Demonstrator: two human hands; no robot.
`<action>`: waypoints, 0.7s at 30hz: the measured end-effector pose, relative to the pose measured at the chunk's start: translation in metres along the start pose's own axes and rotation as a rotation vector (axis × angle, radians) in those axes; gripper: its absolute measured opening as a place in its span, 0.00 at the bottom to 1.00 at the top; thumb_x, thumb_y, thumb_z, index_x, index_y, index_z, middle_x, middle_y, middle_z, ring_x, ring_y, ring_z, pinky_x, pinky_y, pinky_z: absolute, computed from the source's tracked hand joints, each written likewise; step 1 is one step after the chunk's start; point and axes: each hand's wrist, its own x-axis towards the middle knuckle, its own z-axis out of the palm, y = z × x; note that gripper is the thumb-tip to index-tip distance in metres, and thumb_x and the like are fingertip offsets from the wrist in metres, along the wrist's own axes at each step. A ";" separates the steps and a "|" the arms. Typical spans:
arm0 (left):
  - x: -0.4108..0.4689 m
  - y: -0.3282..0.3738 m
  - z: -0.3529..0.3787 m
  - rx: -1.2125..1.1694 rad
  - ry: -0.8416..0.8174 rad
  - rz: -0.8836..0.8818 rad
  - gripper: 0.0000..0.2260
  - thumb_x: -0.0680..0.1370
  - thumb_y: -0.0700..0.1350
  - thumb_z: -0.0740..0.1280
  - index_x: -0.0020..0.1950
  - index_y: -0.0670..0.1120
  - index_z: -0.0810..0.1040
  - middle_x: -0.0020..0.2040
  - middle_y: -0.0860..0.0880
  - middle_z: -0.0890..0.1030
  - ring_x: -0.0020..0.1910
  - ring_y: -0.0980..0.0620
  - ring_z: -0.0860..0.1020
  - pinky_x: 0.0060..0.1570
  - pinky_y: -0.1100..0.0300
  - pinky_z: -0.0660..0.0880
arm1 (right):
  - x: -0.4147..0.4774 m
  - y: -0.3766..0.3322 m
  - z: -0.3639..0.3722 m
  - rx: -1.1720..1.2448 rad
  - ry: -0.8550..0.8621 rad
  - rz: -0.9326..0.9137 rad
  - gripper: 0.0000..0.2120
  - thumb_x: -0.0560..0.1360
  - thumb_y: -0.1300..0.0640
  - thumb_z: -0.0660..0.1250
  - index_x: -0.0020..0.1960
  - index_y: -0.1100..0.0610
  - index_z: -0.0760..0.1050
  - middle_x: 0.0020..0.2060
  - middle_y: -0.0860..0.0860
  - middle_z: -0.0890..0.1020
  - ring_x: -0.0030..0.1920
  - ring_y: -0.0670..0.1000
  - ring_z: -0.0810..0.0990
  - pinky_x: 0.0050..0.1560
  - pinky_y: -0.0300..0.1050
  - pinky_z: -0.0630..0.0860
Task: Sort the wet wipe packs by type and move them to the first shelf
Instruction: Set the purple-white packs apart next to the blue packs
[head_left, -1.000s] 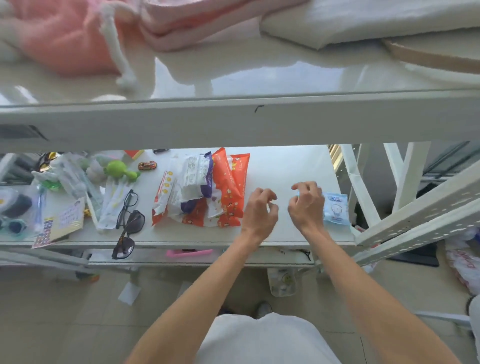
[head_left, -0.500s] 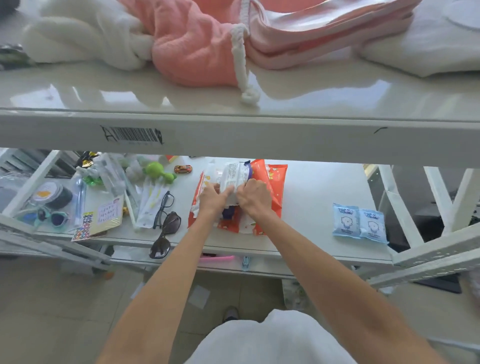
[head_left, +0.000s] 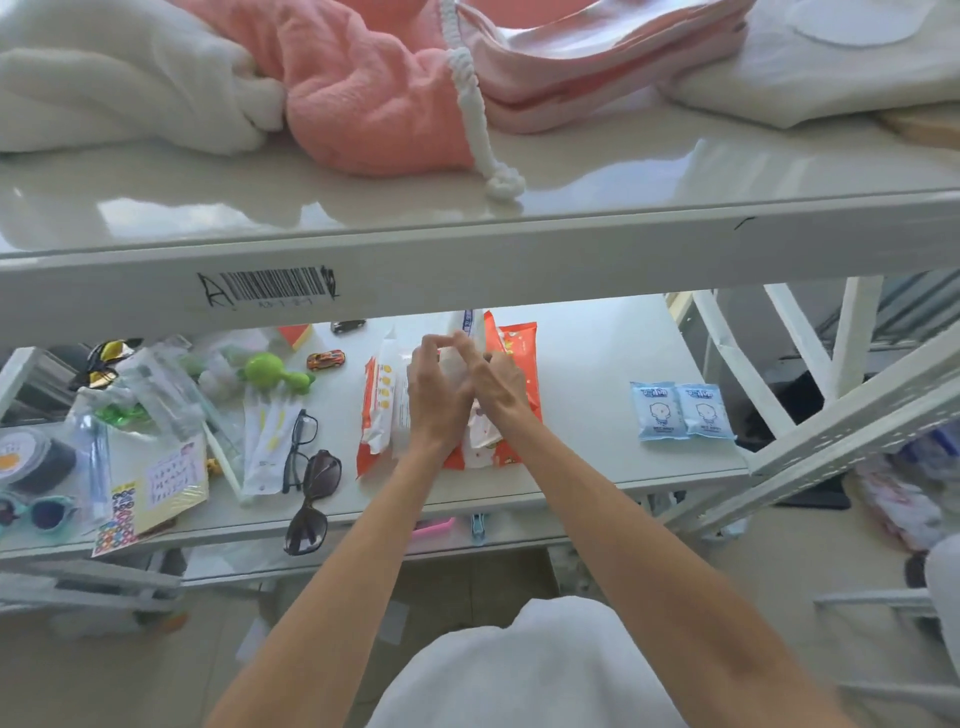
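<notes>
A heap of wet wipe packs lies mid-shelf on the lower white shelf (head_left: 597, 358): orange packs (head_left: 514, 345) underneath, white packs (head_left: 387, 395) on top and at the left. My left hand (head_left: 434, 400) and my right hand (head_left: 496, 382) are side by side over the heap, both gripping a white pack with a purple edge (head_left: 467, 325) that stands tilted up between them, mostly hidden by my fingers. Two small light-blue wipe packs (head_left: 681, 412) lie side by side at the right of the same shelf, apart from my hands.
Left of the heap lie black glasses (head_left: 298, 449), sunglasses (head_left: 311, 499), a toy car (head_left: 325, 359), a green toy (head_left: 272, 371), sachets and a sticker sheet (head_left: 156, 493). The upper shelf (head_left: 467, 260) overhangs, carrying pink and white towels (head_left: 363, 98). White rack struts (head_left: 810, 447) stand right.
Both hands went from the bare right part of the shelf to the heap and took hold of the white pack, now tilted up. The two blue packs stay at the right.
</notes>
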 end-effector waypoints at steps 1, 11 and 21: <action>-0.003 0.005 0.006 0.018 0.001 0.045 0.18 0.76 0.44 0.72 0.64 0.46 0.72 0.58 0.44 0.79 0.58 0.45 0.77 0.55 0.46 0.78 | 0.002 -0.001 -0.005 0.026 -0.026 0.011 0.31 0.74 0.28 0.63 0.47 0.58 0.83 0.38 0.55 0.86 0.42 0.58 0.86 0.43 0.52 0.82; -0.030 0.043 0.081 -0.208 -0.245 0.022 0.28 0.75 0.50 0.67 0.74 0.47 0.69 0.72 0.46 0.70 0.69 0.51 0.71 0.67 0.56 0.73 | 0.015 0.047 -0.126 0.508 -0.076 0.054 0.17 0.75 0.51 0.70 0.58 0.63 0.82 0.49 0.64 0.87 0.48 0.59 0.86 0.53 0.57 0.82; -0.060 0.024 0.173 -0.046 -0.399 -0.282 0.21 0.79 0.40 0.65 0.72 0.44 0.71 0.58 0.42 0.81 0.54 0.43 0.82 0.56 0.47 0.81 | 0.032 0.142 -0.189 0.365 -0.098 0.213 0.16 0.83 0.54 0.66 0.66 0.63 0.78 0.55 0.58 0.87 0.48 0.54 0.87 0.45 0.51 0.85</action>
